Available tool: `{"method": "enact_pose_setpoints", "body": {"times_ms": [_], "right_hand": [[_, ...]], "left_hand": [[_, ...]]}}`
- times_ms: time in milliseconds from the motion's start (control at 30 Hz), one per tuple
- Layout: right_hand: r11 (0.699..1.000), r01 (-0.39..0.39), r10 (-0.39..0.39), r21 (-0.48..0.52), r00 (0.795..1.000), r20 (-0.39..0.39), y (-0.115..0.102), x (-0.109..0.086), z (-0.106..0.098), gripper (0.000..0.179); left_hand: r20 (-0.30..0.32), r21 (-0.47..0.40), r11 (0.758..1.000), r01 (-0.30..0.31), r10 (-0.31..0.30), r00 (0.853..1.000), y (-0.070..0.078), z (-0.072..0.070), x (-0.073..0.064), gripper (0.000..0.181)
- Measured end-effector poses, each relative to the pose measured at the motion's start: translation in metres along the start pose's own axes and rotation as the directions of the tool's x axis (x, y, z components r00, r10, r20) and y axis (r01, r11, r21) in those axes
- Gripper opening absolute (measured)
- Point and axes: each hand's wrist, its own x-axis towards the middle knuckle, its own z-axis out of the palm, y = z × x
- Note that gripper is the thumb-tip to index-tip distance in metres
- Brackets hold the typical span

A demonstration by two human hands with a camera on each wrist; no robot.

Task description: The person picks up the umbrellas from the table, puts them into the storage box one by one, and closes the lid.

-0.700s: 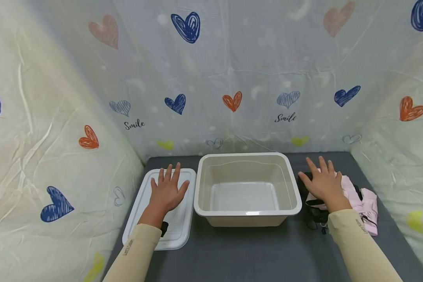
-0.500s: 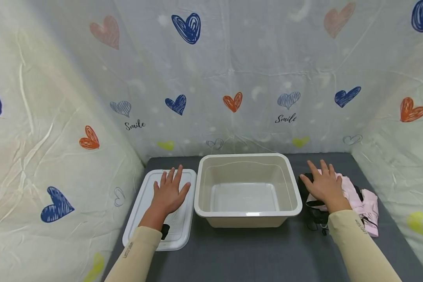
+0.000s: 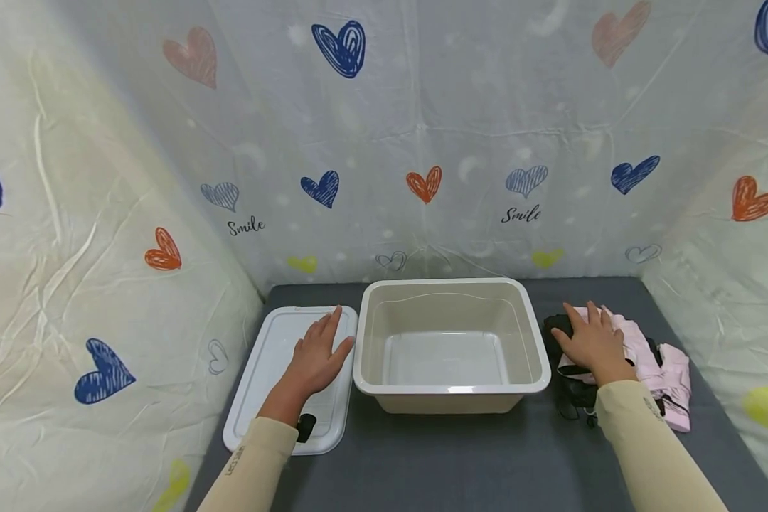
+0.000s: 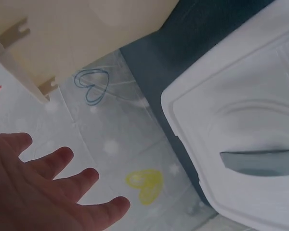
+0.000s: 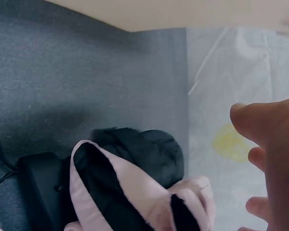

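Note:
A beige plastic bin [image 3: 451,402] stands upright in the middle of the table, its inside bare. Left of it lies a white lid [image 3: 262,370], flat on the table. Over the lid hovers my left hand [image 3: 313,363], fingers straight and holding nothing; the left wrist view shows it apart from lid and bin. My right hand [image 3: 594,348] is held above a pink and black fabric bundle [image 3: 643,355] at the right, fingers spread, with nothing in its grasp. Black parts and a cord [image 5: 2,159] lie beside the fabric in the right wrist view.
The dark grey table [image 3: 435,462] meets a heart-printed curtain [image 3: 384,142] at the back and both sides. The bin's high walls stand between the two hands. A small black object [image 3: 305,428] is at the left wrist.
My left hand has moved a little right toward the bin and turned, its fingers now closer together. The right hand has lowered slightly over the fabric. The bin and lid have stayed put.

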Motion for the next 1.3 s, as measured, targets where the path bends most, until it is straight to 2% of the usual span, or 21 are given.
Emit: {"method": "enact_pose_setpoints", "body": {"times_ms": [200, 467, 767, 1033, 1300], "right_hand": [[1.000, -0.023, 0.023, -0.015, 1.000, 0.022, 0.005, 0.003, 0.002, 0.070], [0.992, -0.121, 0.122, -0.016, 0.990, 0.074, 0.008, 0.003, 0.002, 0.067], [0.993, -0.104, 0.109, -0.059, 0.990, 0.089, 0.008, 0.002, 0.004, 0.059], [0.992, -0.106, 0.112, -0.068, 0.991, 0.077, 0.006, 0.002, 0.008, 0.062], [0.991, -0.124, 0.127, -0.059, 0.990, 0.059, 0.006, 0.002, 0.012, 0.056]], "left_hand": [[-0.001, -0.052, 0.998, -0.019, 0.019, 1.000, 0.003, 0.003, -0.002, 0.069], [0.012, -0.145, 0.988, -0.053, 0.056, 0.998, 0.004, 0.005, -0.007, 0.070], [0.043, -0.253, 0.966, -0.059, 0.072, 0.996, 0.006, 0.010, -0.010, 0.070], [0.065, -0.271, 0.960, -0.067, 0.087, 0.994, 0.009, 0.016, -0.011, 0.068], [0.031, -0.257, 0.961, -0.103, 0.115, 0.993, 0.009, 0.027, -0.011, 0.070]]}}
